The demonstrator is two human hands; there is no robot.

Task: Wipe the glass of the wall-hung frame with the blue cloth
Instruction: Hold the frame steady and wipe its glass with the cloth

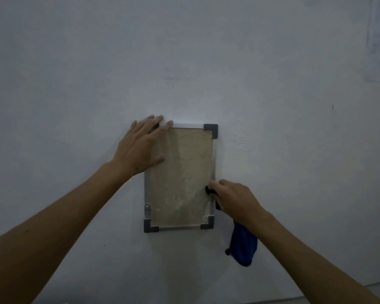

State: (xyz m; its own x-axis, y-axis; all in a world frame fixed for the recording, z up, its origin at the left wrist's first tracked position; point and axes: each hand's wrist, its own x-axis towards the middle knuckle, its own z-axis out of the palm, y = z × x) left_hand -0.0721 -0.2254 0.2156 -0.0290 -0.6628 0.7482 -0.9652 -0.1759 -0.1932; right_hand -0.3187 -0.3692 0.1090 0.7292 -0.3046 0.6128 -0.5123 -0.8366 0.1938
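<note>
Pressing the frame point(180, 178) flat, left hand point(138, 145) spread — right hand point(235, 198) gripping blue cloth point(244, 246).

The frame point(180, 178) hung on the wall point(75, 73). The left hand point(140, 145) lay flat over its upper-left corner. The right hand point(233, 200) met its right edge, low down, with the cloth point(244, 246) hanging below that hand.

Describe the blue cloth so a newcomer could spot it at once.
Find the silver-edged rectangular frame with dark corner caps on the pale wall. At its lower right edge the right hand grips a crumpled deep-blue cloth hanging below the wrist, the only vivid colour here.
</note>
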